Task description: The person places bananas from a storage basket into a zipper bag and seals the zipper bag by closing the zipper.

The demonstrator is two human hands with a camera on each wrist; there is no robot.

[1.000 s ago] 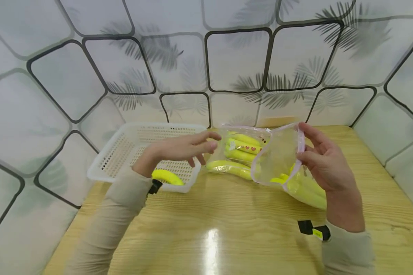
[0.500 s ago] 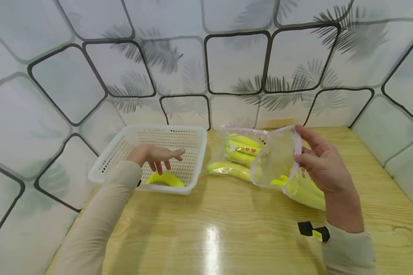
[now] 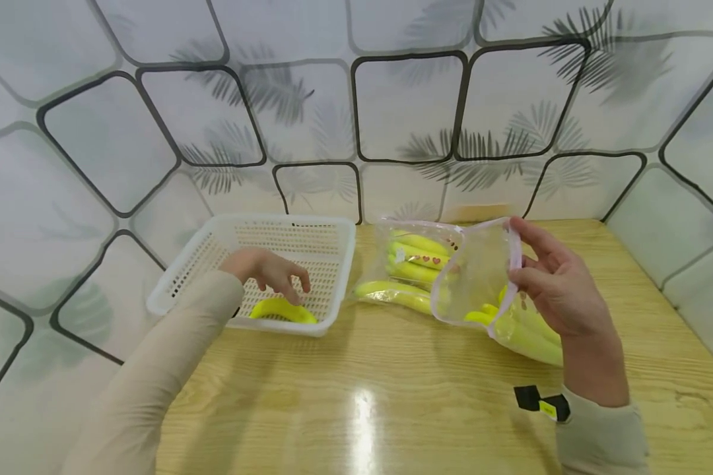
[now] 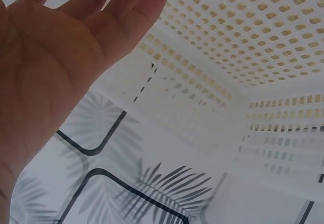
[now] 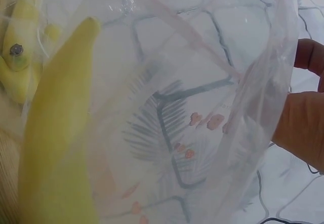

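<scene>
In the head view my left hand [image 3: 271, 272] is inside the white perforated basket [image 3: 346, 264], right over a yellow banana [image 3: 282, 310] lying near its front wall. Its fingers bend loosely downward, the fingertips at the banana's upper edge; the left wrist view shows the palm [image 4: 45, 62] with fingers spread and nothing in them. My right hand [image 3: 561, 284] pinches the pink-trimmed rim of a clear plastic bag [image 3: 478, 264], drawing its mouth wide. Bananas [image 3: 525, 326] lie inside that bag; one large banana [image 5: 58, 133] shows through the film in the right wrist view.
Behind and left of the held bag lies another clear bag [image 3: 380, 234] with hearts printed on it and several bananas [image 3: 416, 254] inside. All of it rests on a wooden table [image 3: 309, 396]. A patterned wall covering [image 3: 410, 105] rises behind and on both sides.
My left hand has moved left from beside the bags into the basket and then lowered toward the banana there, its fingers bending down. My right hand keeps its pinch on the bag rim.
</scene>
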